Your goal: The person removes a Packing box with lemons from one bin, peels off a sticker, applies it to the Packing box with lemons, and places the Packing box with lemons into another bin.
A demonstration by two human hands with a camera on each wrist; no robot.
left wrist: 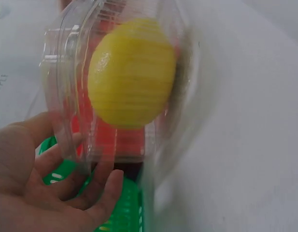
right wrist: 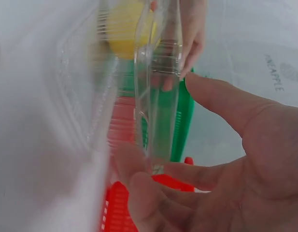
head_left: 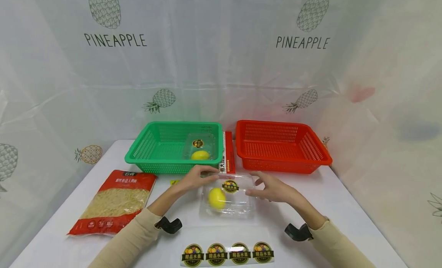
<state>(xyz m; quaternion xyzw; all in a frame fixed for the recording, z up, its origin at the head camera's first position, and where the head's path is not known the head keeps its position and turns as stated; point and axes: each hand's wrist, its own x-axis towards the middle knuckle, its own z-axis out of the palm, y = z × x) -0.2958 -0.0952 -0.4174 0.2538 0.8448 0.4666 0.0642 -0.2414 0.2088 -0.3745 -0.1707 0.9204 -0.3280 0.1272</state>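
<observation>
A clear plastic clamshell box with its lid down stands over the white table in front of me. Inside lies one lemon, toward the left, also large through the wall in the left wrist view. A round-centred black and gold fruit sticker is on the lid, right of the lemon. My left hand holds the box by its back left corner, fingers at the rim. On the right side, my right hand has thumb and fingers around the box's edge.
Behind stand a green basket, holding another stickered box with a lemon, and a red basket. A red-and-white pack lies between them. Left is a pasta bag; in front, a strip of several fruit stickers.
</observation>
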